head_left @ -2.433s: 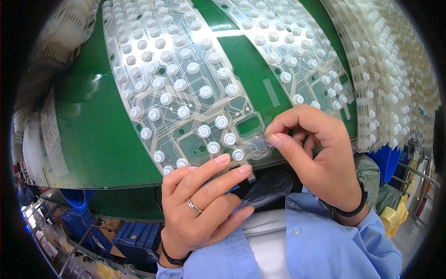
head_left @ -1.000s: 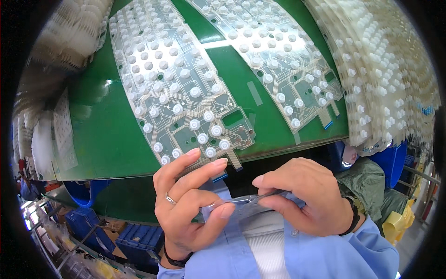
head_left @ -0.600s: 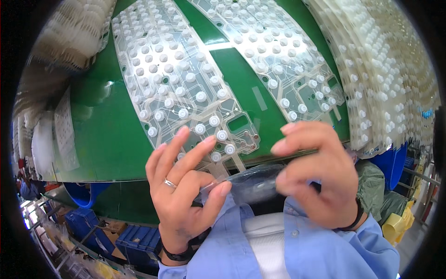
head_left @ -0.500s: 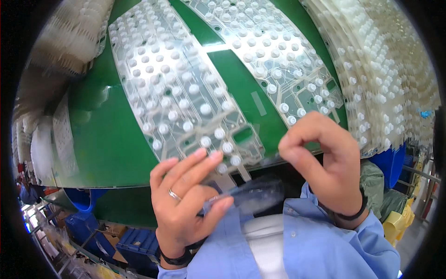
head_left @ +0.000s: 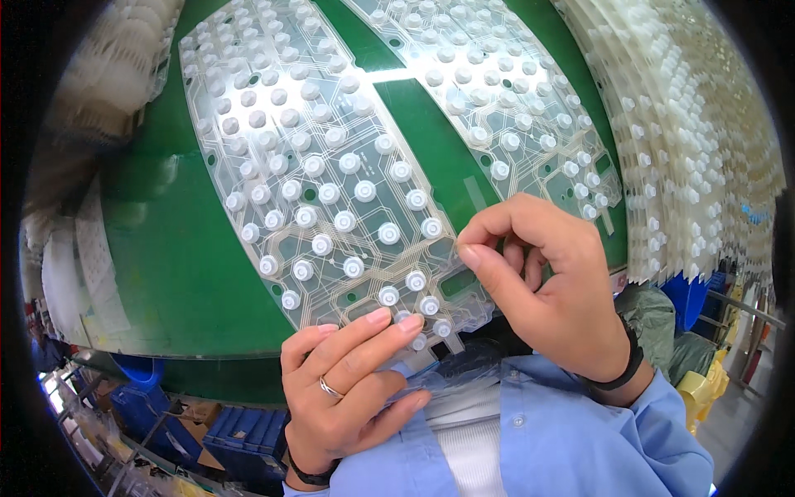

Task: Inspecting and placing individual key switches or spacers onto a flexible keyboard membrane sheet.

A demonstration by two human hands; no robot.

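Observation:
A clear keyboard membrane sheet (head_left: 373, 153) with printed traces and rows of white rubber domes lies on the green work surface in front of me. My left hand (head_left: 352, 393) rests with its fingers outstretched on the sheet's near edge, thumb apart below. At the sheet's right edge, near its close corner, my right hand (head_left: 555, 294) is closed in a pinch of thumb and forefinger; whatever is between the tips is too small to make out. A crumpled clear plastic film (head_left: 468, 364) hangs below the near edge, partly hidden by the left hand.
A second membrane sheet (head_left: 538, 116) lies to the right on the green table (head_left: 166, 290). Stacked membranes (head_left: 679, 157) rise at the right, with another blurred stack (head_left: 116, 74) at the far left. Blue bins (head_left: 248, 435) stand below the table's edge.
My right hand has moved left and down to the sheet's right edge. The left hand has shifted slightly down and right. The near end of the sheet appears lower in view.

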